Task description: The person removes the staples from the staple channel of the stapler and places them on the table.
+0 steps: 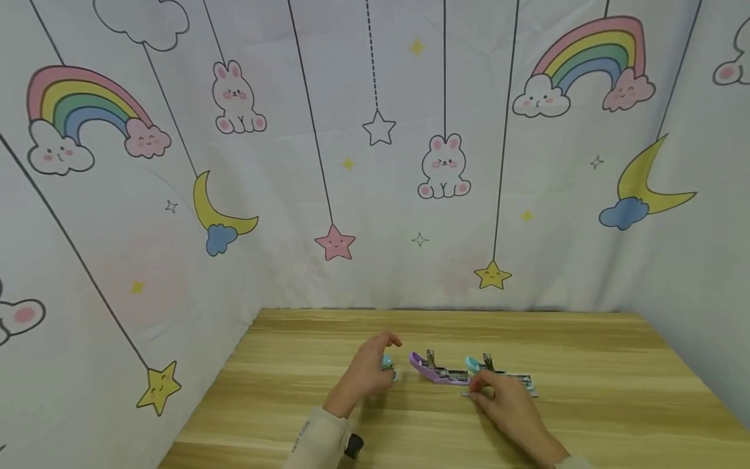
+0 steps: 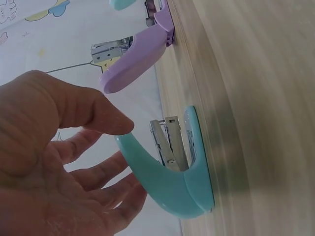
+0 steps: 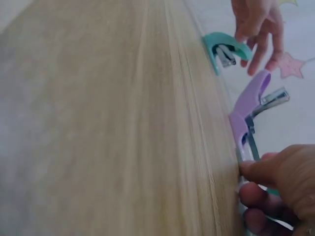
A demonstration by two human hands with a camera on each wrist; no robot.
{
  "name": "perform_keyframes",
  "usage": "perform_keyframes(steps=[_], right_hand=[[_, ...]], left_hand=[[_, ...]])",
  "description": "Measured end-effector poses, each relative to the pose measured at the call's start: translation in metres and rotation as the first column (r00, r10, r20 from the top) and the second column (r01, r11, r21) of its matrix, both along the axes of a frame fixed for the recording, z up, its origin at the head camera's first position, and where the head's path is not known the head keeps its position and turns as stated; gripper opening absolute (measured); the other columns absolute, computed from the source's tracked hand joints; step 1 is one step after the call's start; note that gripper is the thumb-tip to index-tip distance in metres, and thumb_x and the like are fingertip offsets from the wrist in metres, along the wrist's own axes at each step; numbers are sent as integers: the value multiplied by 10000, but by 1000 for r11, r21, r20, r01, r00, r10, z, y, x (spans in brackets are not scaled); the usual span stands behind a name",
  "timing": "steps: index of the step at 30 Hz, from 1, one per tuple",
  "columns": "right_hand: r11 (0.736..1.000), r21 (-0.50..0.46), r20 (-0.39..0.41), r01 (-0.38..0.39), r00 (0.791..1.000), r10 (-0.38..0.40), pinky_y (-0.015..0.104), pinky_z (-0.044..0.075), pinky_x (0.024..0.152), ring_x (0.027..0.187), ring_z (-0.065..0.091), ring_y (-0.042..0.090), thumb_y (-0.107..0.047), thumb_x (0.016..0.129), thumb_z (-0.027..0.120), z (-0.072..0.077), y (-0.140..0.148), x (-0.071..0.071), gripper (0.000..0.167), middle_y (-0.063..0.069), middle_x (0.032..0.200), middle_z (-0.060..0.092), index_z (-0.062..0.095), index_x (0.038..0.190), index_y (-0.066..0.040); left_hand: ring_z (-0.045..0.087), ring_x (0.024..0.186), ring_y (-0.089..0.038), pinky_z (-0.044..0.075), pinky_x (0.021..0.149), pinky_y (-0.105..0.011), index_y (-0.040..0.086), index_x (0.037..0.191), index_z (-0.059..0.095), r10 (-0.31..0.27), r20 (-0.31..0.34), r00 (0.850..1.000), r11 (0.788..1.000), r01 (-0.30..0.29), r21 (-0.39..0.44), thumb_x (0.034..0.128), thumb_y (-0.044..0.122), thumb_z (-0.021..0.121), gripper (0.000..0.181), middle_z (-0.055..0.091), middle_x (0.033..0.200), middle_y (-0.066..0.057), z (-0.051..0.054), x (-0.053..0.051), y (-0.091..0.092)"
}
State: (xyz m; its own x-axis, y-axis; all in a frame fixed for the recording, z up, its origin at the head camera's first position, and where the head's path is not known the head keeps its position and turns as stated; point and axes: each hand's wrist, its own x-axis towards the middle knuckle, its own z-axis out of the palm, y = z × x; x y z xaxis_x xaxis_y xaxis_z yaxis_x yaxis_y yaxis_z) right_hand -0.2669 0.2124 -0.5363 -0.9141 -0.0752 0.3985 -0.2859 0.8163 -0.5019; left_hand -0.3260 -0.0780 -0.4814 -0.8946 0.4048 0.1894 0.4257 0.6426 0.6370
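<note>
My left hand (image 1: pixel 366 371) is beside a teal stapler (image 2: pixel 170 189) standing on the table at the left. Its thumb touches the tip of the raised handle, while the other fingers spread loosely behind. Right of this is a purple stapler (image 1: pixel 436 371), folded open with its metal magazine sticking up. A second teal stapler (image 1: pixel 471 362), also opened up, lies further right, partly behind my right hand (image 1: pixel 510 407). The right thumb and curled fingers pinch near the left end of a thin grey strip, apparently staples (image 1: pixel 465 393), low at the table; the contact is partly hidden.
The staplers stand in a row on a wood-grain table (image 1: pixel 410 436). A white curtain (image 1: pixel 387 273) printed with rainbows, rabbits and stars hangs behind the table and along both sides. A small black object (image 1: pixel 354 446) is at the left sleeve.
</note>
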Motion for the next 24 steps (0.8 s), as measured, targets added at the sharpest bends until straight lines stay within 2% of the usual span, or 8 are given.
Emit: perform_keyframes(steps=[2,5,9,12,15,17,21,24], right_hand=[[1000,10,-38,12,999,-12,366,623,817,900,803,166,-86,797,929,-1,-1,-2,263,-115,866,825,752,836,-277],[999,22,-60,28,998,-27,418,639,840,912,817,193,-86,797,929,-2,-2,-4,246,-92,872,835,763,832,-264],[999,30,-63,34,997,-32,430,641,852,913,820,194,-99,802,928,-4,-3,-6,220,-78,884,840,776,847,-251],[999,8,-54,33,998,-33,414,640,862,916,822,185,-101,808,926,-3,-3,-4,207,-75,890,842,785,862,-242],[998,-54,-26,28,999,-30,334,619,795,867,804,145,-94,824,915,2,-3,0,193,-58,902,844,790,879,-230],[992,-121,17,18,1000,-16,278,569,655,689,735,105,-86,843,900,6,-2,3,168,-23,932,849,798,903,-206],[953,-302,154,5,987,43,232,424,445,449,505,75,-96,894,864,17,-3,8,116,45,1009,847,806,980,-149],[900,-435,249,30,964,88,243,444,429,452,529,111,-154,929,847,26,-3,10,134,36,1038,832,801,1052,-130]], left_hand=[[610,1190,-366,396,714,-328,129,1308,606,-6,14,1000,1000,6,-17,795,-121,662,573,608,1435,-248,0,0,-1],[622,1207,-396,444,770,-368,117,1321,599,-8,16,1000,999,9,-34,801,-112,665,571,613,1427,-258,-1,-1,-1],[626,1234,-436,519,882,-484,89,1327,599,-6,23,1000,999,8,-46,818,-117,655,551,642,1392,-253,-4,-1,-1],[657,1198,-403,535,953,-541,70,1304,632,2,16,1000,998,-1,-64,883,-100,675,456,701,1321,-208,-8,-1,-3],[698,1110,-338,573,954,-525,49,1227,700,17,-27,999,998,-19,-56,935,-68,713,314,760,1207,-167,-13,-1,-7],[719,1092,-317,596,951,-509,52,1172,739,36,-69,997,999,-38,-22,945,-46,745,247,779,1167,-158,-15,-1,-12],[743,1157,-323,623,960,-492,74,1188,772,73,-111,991,992,-60,109,965,-5,755,237,792,1202,-148,-11,-1,-20],[751,1156,-310,628,950,-464,105,1262,765,64,-110,992,981,-42,190,988,49,749,280,798,1222,-116,1,0,-22]])
